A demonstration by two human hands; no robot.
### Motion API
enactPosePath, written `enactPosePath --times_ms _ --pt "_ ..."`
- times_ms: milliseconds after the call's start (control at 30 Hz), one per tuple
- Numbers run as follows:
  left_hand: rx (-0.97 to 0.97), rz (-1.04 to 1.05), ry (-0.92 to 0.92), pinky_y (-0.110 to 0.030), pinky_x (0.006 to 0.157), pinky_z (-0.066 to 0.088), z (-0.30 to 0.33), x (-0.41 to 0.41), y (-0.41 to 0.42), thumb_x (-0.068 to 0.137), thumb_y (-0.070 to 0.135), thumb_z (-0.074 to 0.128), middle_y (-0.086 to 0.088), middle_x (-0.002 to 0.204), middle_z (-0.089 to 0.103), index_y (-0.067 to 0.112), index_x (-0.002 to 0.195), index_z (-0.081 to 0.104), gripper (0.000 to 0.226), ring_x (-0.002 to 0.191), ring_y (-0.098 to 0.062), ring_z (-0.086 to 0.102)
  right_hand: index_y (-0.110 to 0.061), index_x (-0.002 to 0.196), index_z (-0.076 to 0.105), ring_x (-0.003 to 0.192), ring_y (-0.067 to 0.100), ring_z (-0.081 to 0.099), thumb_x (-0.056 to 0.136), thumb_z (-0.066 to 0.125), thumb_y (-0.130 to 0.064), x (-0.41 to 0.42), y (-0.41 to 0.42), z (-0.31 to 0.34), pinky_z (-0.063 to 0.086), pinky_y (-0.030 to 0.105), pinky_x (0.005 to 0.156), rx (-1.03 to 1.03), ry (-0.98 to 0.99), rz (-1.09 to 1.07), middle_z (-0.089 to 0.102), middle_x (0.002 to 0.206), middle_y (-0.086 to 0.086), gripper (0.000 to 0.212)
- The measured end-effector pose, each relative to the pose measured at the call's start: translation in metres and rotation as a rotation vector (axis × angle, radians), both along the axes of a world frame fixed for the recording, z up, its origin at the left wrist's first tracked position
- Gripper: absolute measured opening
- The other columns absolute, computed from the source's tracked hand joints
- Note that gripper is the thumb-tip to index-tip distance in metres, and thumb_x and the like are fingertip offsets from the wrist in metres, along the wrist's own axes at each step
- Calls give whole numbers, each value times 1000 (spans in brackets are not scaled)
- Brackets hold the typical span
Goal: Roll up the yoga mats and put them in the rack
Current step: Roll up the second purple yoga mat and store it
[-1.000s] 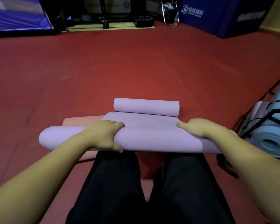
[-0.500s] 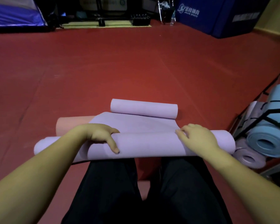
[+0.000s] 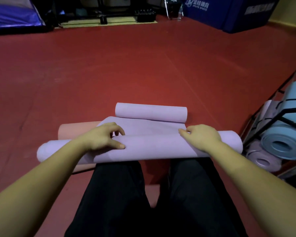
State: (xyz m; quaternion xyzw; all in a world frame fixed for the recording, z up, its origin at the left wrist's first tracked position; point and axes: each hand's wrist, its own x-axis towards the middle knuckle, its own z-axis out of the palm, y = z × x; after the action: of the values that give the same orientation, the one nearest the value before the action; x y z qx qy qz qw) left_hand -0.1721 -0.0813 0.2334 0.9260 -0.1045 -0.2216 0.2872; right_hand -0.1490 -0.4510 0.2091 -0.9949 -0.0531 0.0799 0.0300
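My left hand (image 3: 102, 136) sits on top of the near roll of the lilac yoga mat (image 3: 154, 147), fingers curled over its far side and thumb pressed flat along the near face, so it grips the roll. My right hand (image 3: 201, 136) lies on the same roll further right, fingers bent down over the far edge where the flat sheet meets the roll, and it holds the mat there too. The roll runs left to right across my view, just above my knees, with its left end jutting out past my left wrist and its right end past my right wrist.

Beyond my hands a short flat stretch of the same mat leads to its far end, which is curled up into a second, smaller roll (image 3: 150, 112) lying on the red floor (image 3: 143, 65). A pink mat (image 3: 75, 130) lies under the lilac one, showing to the left of my left hand.

My black trousers (image 3: 120, 194) fill the near part of the view. To the right stands a black wire rack (image 3: 270, 117) holding a rolled blue mat (image 3: 284, 142) and, below it, a rolled pale purple mat (image 3: 261, 159). Far off, blue padded blocks (image 3: 229, 12) stand at the wall.
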Motion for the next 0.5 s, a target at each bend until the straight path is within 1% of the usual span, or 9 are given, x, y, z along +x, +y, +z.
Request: enactPosePath --times_ms 33,100,167,200,233,300,333,400,500 --pt "19 5 -75 -30 89 43 -5 -4 0 57 75 60 13 107 54 42 106 61 59 101 -8 52 -26 94 68 98 26 60 92 25 -68 5 1 1 42 34 72 3 38 -2 69 104 0 60" --pt "104 19 -257 -32 94 41 -20 -19 -4 74 72 44 11 114 55 35 117 62 59 109 -10 50 -26 101 71 100 26 59 93 24 -68 13 2 3 43 35 75 8 108 -6 68 109 1 63" --pt "236 7 -514 -38 94 44 -36 -35 -11 87 64 31 2 120 59 23 126 62 65 113 -22 55 -24 109 71 107 27 59 94 24 -67 19 3 6 43 36 80 4 162 -7 66 117 3 65" --pt "320 -29 -630 -42 92 45 -44 -41 -12 88 64 31 -2 121 61 18 128 61 68 111 -28 58 -24 113 70 110 28 58 94 23 -68 21 4 7 43 36 83 -1 185 -9 65 122 4 67" --pt "411 -65 -706 -45 91 47 -49 -46 -13 86 70 35 -5 121 62 15 130 60 75 109 -31 60 -23 116 69 114 28 57 93 23 -68 23 5 7 44 37 87 -7 200 -9 64 127 5 68" --pt "560 -102 -697 -50 88 48 -54 -46 -14 66 85 48 -7 122 61 13 134 55 98 104 -33 60 -22 124 67 120 29 55 92 24 -69 25 8 9 43 39 94 -13 220 -24 60 134 7 71" --pt "610 -106 -666 -49 86 49 -53 -45 -15 58 85 55 -7 121 61 15 135 53 105 102 -33 60 -21 125 65 121 29 55 92 25 -70 24 9 11 43 39 96 -9 229 -38 59 136 7 72" --pt "674 -107 -612 -46 85 48 -47 -39 -19 55 81 63 -4 118 61 19 138 47 105 101 -33 59 -19 128 64 122 30 55 90 28 -71 24 10 14 43 40 97 19 247 -74 57 138 9 74" --pt "645 -128 -534 -40 86 45 -29 -35 -24 64 78 64 2 121 57 27 138 40 93 111 -28 55 -16 132 61 124 31 53 89 31 -70 20 10 23 41 41 101 54 288 -99 54 142 12 76"
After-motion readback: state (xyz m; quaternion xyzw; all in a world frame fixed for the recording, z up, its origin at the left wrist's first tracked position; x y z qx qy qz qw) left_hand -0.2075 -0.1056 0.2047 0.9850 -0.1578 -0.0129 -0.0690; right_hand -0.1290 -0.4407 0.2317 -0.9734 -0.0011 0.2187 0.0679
